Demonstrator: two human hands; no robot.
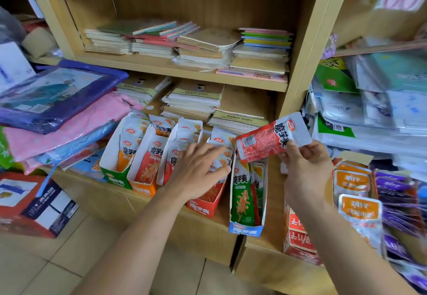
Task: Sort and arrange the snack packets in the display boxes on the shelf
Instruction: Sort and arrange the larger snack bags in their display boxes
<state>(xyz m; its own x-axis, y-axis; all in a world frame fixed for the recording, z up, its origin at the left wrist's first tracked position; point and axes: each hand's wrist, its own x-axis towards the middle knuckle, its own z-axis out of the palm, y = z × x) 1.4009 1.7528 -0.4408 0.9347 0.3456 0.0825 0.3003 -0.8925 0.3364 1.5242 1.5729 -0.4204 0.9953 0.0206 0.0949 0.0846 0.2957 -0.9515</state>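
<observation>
— On the low shelf [275, 202], what's your right hand [305, 167] got?
— You're pinching a red snack packet [272, 140], held in the air near the blue display box [246, 229].
— And your left hand [198, 170]?
— Fingers loose, resting on packets [223, 141] in the red display box [203, 206].

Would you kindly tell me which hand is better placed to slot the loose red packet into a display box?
The right hand: it pinches the red foil snack packet near the red cardboard display box, where the left hand rests open on the stacked packets.
</observation>
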